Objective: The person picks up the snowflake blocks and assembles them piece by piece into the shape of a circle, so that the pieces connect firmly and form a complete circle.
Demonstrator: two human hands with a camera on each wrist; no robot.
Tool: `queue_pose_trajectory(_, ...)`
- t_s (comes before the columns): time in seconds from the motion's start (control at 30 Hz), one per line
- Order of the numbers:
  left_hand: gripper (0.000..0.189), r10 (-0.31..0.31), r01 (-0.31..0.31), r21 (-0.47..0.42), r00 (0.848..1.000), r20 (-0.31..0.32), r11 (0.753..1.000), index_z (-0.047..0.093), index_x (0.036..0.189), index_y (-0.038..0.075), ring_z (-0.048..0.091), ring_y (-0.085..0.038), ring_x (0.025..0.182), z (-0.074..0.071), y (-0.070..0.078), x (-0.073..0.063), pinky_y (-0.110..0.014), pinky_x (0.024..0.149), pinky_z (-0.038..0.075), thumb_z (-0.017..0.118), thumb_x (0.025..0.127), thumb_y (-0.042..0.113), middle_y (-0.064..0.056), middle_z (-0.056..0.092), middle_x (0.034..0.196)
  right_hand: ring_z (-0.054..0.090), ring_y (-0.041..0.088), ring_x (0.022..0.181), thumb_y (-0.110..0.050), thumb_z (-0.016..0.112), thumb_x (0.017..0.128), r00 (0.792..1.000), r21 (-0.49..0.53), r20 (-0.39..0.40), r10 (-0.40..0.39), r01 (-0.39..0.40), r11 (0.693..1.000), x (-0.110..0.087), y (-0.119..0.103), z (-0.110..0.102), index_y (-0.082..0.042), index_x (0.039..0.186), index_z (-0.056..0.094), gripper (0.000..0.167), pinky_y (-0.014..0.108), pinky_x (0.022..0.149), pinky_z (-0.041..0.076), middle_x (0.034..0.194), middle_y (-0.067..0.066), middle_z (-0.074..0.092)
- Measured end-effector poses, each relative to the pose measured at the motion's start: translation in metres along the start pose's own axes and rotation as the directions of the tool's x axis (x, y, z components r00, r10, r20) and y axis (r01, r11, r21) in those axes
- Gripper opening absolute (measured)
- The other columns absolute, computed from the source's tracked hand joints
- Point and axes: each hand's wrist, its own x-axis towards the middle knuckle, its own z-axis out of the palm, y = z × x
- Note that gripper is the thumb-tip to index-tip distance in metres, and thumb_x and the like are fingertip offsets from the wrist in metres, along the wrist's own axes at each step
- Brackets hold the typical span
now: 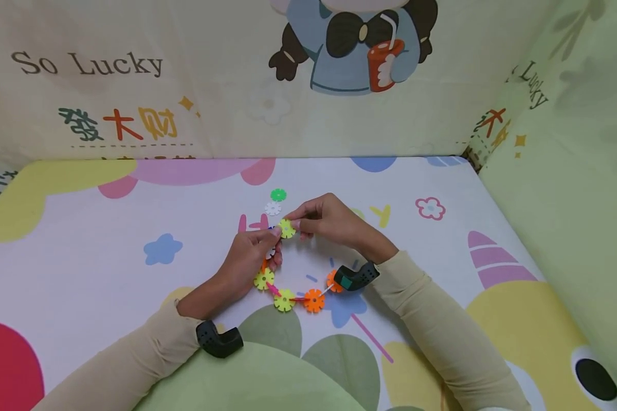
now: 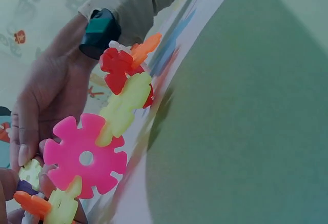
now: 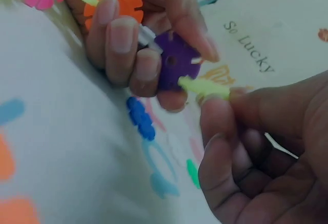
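Note:
A curved chain of notched plastic snowflake discs hangs from my left hand (image 1: 244,257). Yellow, pink and orange discs (image 1: 314,301) follow one another along it, and a large pink disc (image 2: 105,160) shows close up in the left wrist view. My left fingers hold the chain's upper end, where a purple disc (image 3: 177,70) sticks out past the fingertips. Between thumb and fingers, my right hand (image 1: 334,222) pinches a yellow disc (image 1: 287,229). In the right wrist view its edge meets a notch side of the purple disc. Left fingers partly hide the white and orange discs.
Just beyond the hands, a white disc (image 1: 273,208) and a green disc (image 1: 278,194) lie loose on the printed tablecloth (image 1: 108,285). A blue disc (image 3: 141,119) lies below the left hand. Printed cloth walls (image 1: 226,74) stand behind and at the right.

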Motion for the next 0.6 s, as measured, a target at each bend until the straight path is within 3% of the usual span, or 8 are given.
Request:
queue_pose_trajectory(0.3,0.042,0.000,0.000,0.017,1.000,-0.012,1.000,0.061,0.094,-0.008,0.050,-0.019,0.058,-0.0012,-0.0002,0.0006,-0.021,0.057,0.046,0.052,0.102,0.032,-0.012,0.055,0.069,0.061,0.027,0.068,-0.002,0.062,0.092,1.000,-0.004,-0.023,-0.018,0.018,1.000,0.0021,-0.0017,0.0030,0.001,0.106,0.073,0.018,0.035,0.063,0.050,0.082,0.012,0.070)
queue_pose_trajectory(0.6,0.042,0.009,-0.009,0.027,1.000,-0.002,1.000,0.060,0.095,-0.009,0.050,-0.018,0.058,0.0003,-0.0015,0.0012,-0.021,0.058,0.046,0.052,0.102,0.031,-0.011,0.056,0.069,0.057,0.020,0.066,-0.001,0.061,0.092,0.999,-0.043,-0.054,0.003,-0.005,0.999,0.0028,0.0008,0.0058,0.001,0.105,0.073,0.017,0.025,0.058,0.047,0.080,0.011,0.068)
